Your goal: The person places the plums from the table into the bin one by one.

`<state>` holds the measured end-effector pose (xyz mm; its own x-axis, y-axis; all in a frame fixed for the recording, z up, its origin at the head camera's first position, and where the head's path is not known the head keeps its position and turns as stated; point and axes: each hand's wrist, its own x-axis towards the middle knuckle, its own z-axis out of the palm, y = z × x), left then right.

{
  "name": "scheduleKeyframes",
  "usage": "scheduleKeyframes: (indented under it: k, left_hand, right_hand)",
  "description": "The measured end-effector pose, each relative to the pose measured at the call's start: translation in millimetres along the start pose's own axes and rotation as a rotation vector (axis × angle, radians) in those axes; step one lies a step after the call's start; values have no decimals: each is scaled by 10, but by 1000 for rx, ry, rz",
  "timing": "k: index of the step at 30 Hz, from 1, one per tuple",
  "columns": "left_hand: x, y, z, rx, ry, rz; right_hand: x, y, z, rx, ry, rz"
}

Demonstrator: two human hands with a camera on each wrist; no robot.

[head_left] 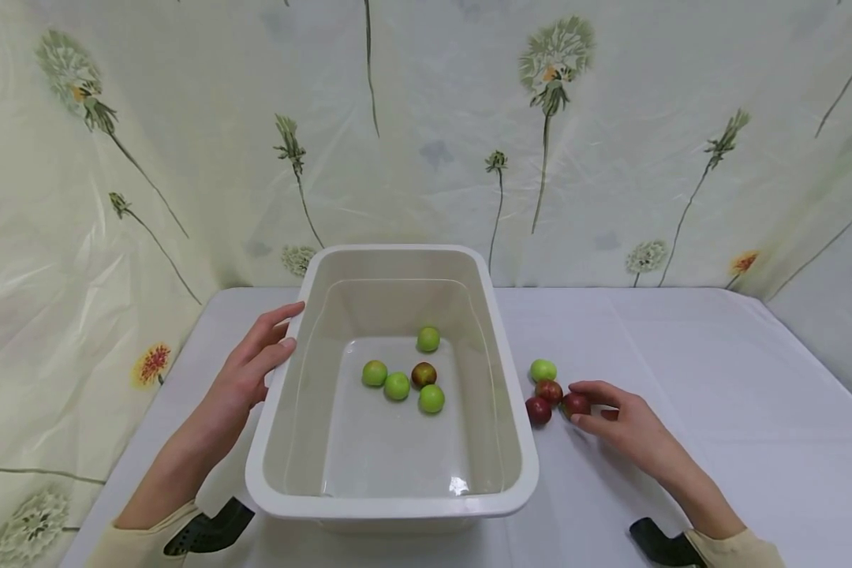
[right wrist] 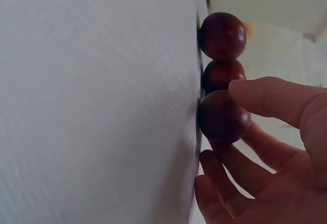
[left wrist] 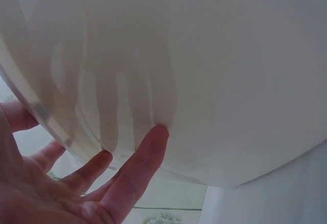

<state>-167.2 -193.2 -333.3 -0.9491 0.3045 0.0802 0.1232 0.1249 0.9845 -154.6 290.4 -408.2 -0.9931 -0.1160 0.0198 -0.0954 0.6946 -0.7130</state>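
Note:
A deep white plastic tub [head_left: 397,507] stands on the table; several green plums [head_left: 397,386] and one reddish-brown plum [head_left: 424,375] lie on its floor. My left hand [head_left: 244,371] is at the tub's left rim, and in the left wrist view its fairly straight fingers [left wrist: 138,175] touch the outer wall. To the right of the tub, my right hand [head_left: 628,426] pinches a dark red plum [right wrist: 224,118] between thumb and fingers, down at the tabletop. Beside that plum are two other red plums [head_left: 538,411] and a green plum [head_left: 543,370].
A white cloth [head_left: 717,379] covers the table. Behind and to the left hangs a pale sheet [head_left: 426,158] printed with dandelions. A black strap piece [head_left: 216,527] sits at the left wrist, and another black piece [head_left: 663,543] at the right wrist.

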Motion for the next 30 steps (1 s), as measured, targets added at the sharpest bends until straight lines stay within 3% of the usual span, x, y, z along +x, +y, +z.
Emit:
scheduleKeyframes:
  k: [20,30]
  left_hand:
    - [-10,-7,0,9,3,-7]
    - [-2,-6,2,8,-2,-1]
  right_hand:
    - [4,-29,-10,-4,46,8]
    - [-17,-93,-12,85,98,29]
